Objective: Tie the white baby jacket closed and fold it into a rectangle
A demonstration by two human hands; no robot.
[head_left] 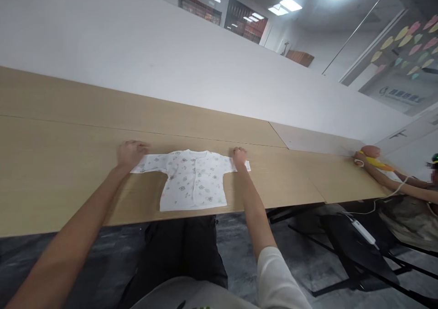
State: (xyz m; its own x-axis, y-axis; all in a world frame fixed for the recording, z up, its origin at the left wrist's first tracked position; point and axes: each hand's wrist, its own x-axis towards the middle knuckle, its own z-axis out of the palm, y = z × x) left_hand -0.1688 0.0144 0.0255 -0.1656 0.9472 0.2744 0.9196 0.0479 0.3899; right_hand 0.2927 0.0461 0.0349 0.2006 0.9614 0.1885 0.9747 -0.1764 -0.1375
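A white baby shirt (185, 181) with a small print and a front placket lies flat, face up, on the light wood table, its sleeves stretched out to both sides. At the end of the sleeve on the left is my left hand (131, 154); motion smears its fingers, so their grip cannot be made out. My right hand (240, 155) is closed at the other sleeve, its fingers curled at the upper edge near the cuff. A bit of that cuff shows past the wrist.
The wood table (61, 163) runs along a white wall (153, 67), its front edge close to my lap. Farther right, another person's arm (383, 174) rests near a doll (371, 154) in yellow. A black folding chair (356, 249) holds a white power strip (363, 232) with a cable.
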